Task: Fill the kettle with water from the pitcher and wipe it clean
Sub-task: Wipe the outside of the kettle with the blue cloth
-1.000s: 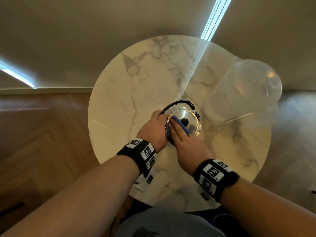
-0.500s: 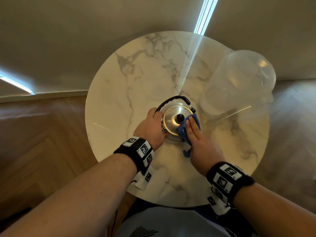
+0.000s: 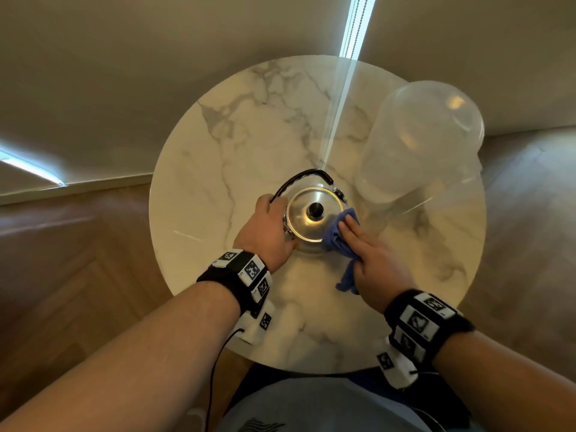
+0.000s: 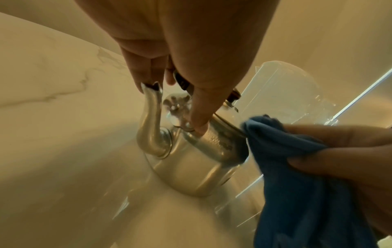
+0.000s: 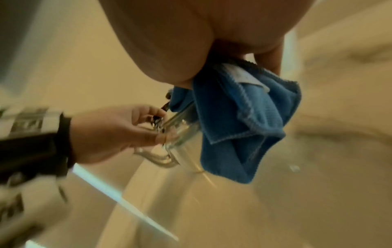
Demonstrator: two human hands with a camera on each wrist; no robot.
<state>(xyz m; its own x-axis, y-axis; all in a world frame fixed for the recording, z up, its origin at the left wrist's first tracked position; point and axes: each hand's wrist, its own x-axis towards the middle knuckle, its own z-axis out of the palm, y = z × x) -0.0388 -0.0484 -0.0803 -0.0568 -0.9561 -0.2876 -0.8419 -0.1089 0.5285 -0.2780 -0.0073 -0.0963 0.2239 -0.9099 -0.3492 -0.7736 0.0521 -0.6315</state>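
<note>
A steel kettle [image 3: 304, 224] with a black-knobbed lid stands at the middle of the round marble table [image 3: 237, 126], its black handle [image 3: 300, 177] folded back. My left hand [image 3: 269, 227] grips its left side by the spout [image 4: 151, 127], thumb [image 4: 200, 117] on the shoulder. My right hand [image 3: 372, 258] holds a blue cloth [image 3: 336, 236] and presses it with straight fingers against the kettle's right side. One corner of the cloth hangs below the palm. The kettle [image 5: 182, 132] is mostly hidden by the cloth [image 5: 239, 127] in the right wrist view. A clear plastic pitcher [image 3: 417, 141] stands at the back right.
The pitcher [image 4: 286, 95] stands close behind the kettle's right side, just beyond the cloth [image 4: 297, 167]. The table's left and far parts show bare marble. Wooden floor [image 3: 78, 260] surrounds the table, with a wall behind it.
My right hand has slid the cloth from the lid's near-left edge across to the kettle's right side. The left hand has kept its hold on the kettle.
</note>
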